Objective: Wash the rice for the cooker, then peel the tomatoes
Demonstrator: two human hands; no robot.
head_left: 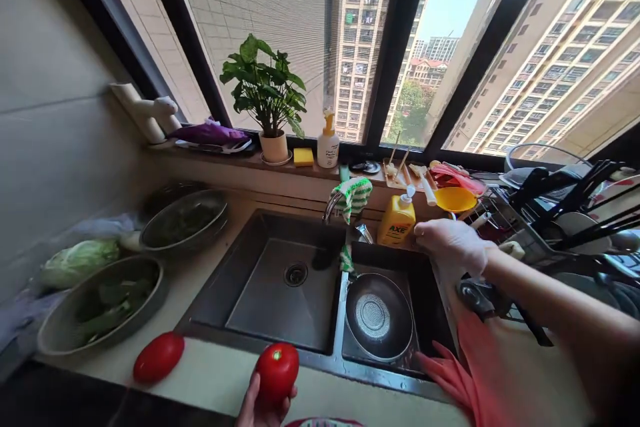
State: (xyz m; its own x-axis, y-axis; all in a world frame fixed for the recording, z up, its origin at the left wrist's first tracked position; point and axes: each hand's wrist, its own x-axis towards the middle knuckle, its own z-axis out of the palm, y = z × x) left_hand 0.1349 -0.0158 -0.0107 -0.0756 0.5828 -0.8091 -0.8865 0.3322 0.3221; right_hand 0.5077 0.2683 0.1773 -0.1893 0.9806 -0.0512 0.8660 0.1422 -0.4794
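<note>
My left hand (265,407) is closed around a red tomato (278,371) at the front edge of the counter, stem end up. A second red tomato (159,357) lies on the counter to its left. My right hand (453,245) is stretched out over the right rim of the sink, bright and slightly blurred. Its fingers look curled together, and what they hold, if anything, is hidden. Just left of the fingertips stands a yellow AXE pump bottle (397,221). A yellow bowl-like thing (456,199) sits just behind that hand.
A dark double sink (280,280) has a frying pan (379,317) in its right basin. A green-striped cloth (354,195) drapes the faucet. Bowls of greens (103,307) stand left. Red gloves (450,373) hang over the right rim, near a crowded dish rack (530,227).
</note>
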